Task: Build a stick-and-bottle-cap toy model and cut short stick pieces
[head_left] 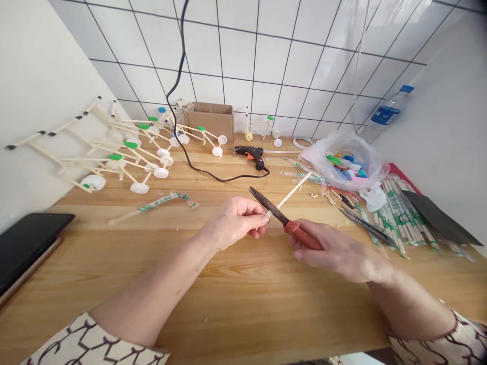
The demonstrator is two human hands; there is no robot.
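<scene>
Near the middle of the wooden table, my left hand (pixel 239 220) pinches the lower end of a thin pale stick (pixel 294 189), which slants up to the right. My right hand (pixel 329 248) is wrapped round the red-orange handle of a dark-bladed tool (pixel 269 204), perhaps pliers or scissors. Its narrow blades point up and left and cross the stick just beside my left fingertips. Whether the blades touch the stick is too small to tell.
Small stick-built models (pixel 161 172) with white wheels stand at the left. A black glue gun (pixel 249 152), cardboard box (pixel 211 121) and bag of caps (pixel 344 162) lie behind. Scissors (pixel 367 225) and wrapped sticks (pixel 403 213) are right; a phone (pixel 30 243) is left.
</scene>
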